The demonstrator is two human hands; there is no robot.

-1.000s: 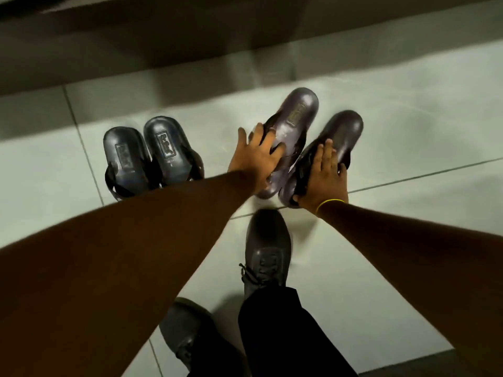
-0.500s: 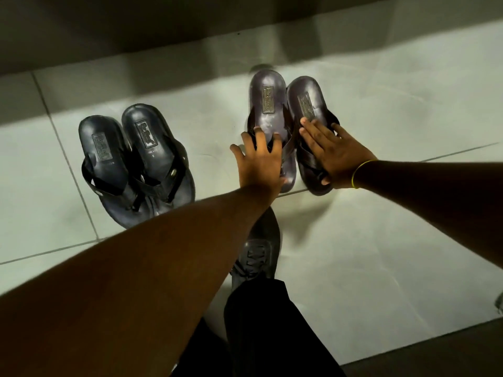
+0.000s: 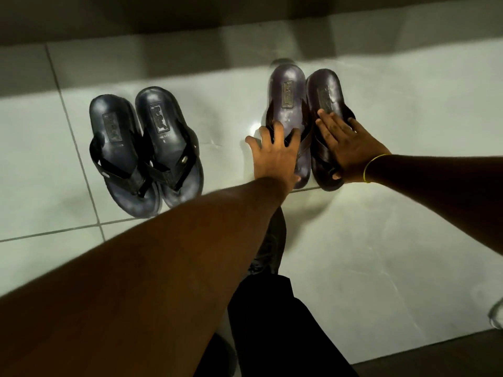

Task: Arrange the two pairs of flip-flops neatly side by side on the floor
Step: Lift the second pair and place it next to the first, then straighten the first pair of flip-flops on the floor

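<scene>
Two pairs of flip-flops lie on the pale tiled floor, toes toward me. The black pair sits at left, its left flip-flop [image 3: 117, 142] and right flip-flop [image 3: 166, 131] touching side by side. The brown pair sits at right, close together. My left hand [image 3: 275, 159] presses on the left brown flip-flop [image 3: 287, 93] over its strap, fingers spread. My right hand [image 3: 351, 151], a yellow band on its wrist, lies flat on the right brown flip-flop [image 3: 325, 91], thumb hooked round the sole's near end. A gap of bare tile separates the pairs.
My dark shoe [image 3: 272, 240] and trouser leg stand just below the brown pair. A dark wall base [image 3: 190, 23] runs along the far side behind the flip-flops. A dark strip [image 3: 435, 357] borders the tiles at bottom right, with a pale object [image 3: 496, 314] at the right edge.
The brown flip-flops, tilted and apart a second ago, have been turned and pushed together by both hands and now lie parallel. The black pair has not moved.
</scene>
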